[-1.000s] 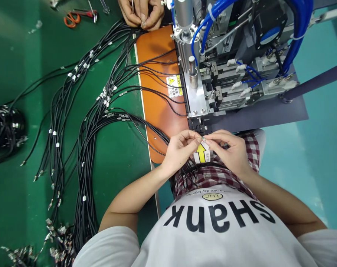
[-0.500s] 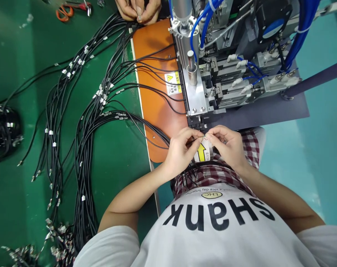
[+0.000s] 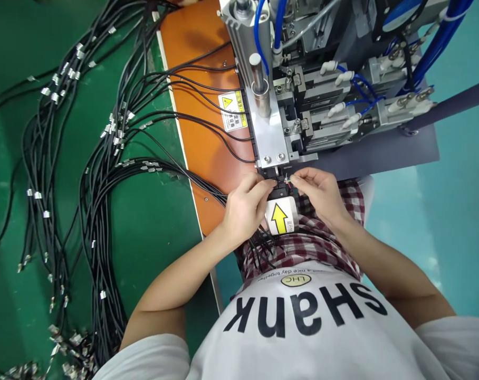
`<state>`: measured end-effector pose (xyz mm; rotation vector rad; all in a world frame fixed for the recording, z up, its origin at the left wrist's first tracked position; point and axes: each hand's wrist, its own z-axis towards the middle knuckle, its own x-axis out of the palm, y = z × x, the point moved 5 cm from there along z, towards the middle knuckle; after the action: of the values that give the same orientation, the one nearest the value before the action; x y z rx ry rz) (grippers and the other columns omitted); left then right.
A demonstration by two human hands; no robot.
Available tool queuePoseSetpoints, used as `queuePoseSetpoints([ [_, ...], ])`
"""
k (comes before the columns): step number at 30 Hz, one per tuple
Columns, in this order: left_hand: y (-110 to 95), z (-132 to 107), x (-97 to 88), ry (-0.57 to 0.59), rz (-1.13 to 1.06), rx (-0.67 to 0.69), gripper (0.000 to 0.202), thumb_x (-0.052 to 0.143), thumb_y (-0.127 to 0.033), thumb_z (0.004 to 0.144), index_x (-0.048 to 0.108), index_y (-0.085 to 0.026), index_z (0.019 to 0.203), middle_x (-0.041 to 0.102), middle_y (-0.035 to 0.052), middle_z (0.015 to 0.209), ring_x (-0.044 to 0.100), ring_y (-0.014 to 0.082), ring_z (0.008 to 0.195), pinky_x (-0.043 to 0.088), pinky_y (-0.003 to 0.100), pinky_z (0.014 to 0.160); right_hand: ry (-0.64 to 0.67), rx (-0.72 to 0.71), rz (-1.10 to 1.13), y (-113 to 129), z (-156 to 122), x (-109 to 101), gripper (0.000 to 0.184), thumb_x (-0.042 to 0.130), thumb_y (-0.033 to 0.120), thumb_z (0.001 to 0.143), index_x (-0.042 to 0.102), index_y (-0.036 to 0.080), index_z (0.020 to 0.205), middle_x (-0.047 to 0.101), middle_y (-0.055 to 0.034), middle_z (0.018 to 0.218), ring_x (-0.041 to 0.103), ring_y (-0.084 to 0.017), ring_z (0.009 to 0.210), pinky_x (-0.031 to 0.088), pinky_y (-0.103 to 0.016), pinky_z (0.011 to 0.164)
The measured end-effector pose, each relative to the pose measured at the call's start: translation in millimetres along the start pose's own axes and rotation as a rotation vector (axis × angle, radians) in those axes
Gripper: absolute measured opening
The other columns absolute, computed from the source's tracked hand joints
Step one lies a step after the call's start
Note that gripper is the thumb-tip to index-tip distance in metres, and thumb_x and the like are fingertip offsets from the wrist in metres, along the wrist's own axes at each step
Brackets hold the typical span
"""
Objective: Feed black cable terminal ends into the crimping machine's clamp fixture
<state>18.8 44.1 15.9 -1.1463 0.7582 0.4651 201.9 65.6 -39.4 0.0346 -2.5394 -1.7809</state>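
Observation:
My left hand is closed in a pinch at the near end of the machine's black feed track, on what looks like a black cable, mostly hidden by the fingers. Opposite it, my right hand pinches the cable's thin wire end, where small metal tips and a bit of red show. Just below the fingers is a white label with a yellow arrow. A bunch of black cables runs under my left hand, and several loose ends hang over my lap.
The metal machine with blue air tubes stands ahead, several cables entering its left side. An orange plate with a warning label adjoins it. Bundles of black cables with silver tags cover the green table.
Both hands have moved from over the arrow label forward to the feed track, uncovering the arrow. The view has shifted, and the other person's hands at the top have nearly left it.

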Motion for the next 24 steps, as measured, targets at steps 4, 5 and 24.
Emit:
queuePoseSetpoints([
  [4,1.0,0.5,1.6,0.029,-0.022,-0.012,0.028,0.045,-0.019,0.103,0.070,-0.021,0.115,0.061,0.0061,0.100,0.063,0.0152,0.090,0.054,0.026,0.075,0.009,0.024,0.021,-2.2,1.7,0.3,0.019,0.079,0.038,0.080,0.073,0.020,0.077,0.066,0.0003,0.069,0.052,-0.011,0.060,0.045,-0.026,0.056],
  [5,1.2,0.7,1.7,0.034,-0.025,-0.014,0.028,0.045,-0.019,0.102,0.070,-0.021,0.116,0.061,0.0060,0.099,0.063,0.0150,0.088,0.053,0.025,0.074,0.010,0.027,0.024,-2.6,1.9,0.2,0.019,0.079,0.038,0.080,0.073,0.020,0.077,0.066,0.0003,0.069,0.052,-0.011,0.060,0.045,-0.026,0.057],
  [24,-0.4,1.5,5.4,0.096,0.027,0.015,0.036,0.040,-0.016,0.101,0.069,-0.023,0.121,0.054,0.0052,0.097,0.058,0.0153,0.086,0.051,0.026,0.071,0.048,-0.003,-0.004,-3.7,2.9,2.2,0.023,0.073,0.040,0.086,0.067,0.018,0.079,0.061,0.0016,0.067,0.053,-0.012,0.061,0.043,-0.027,0.060],
])
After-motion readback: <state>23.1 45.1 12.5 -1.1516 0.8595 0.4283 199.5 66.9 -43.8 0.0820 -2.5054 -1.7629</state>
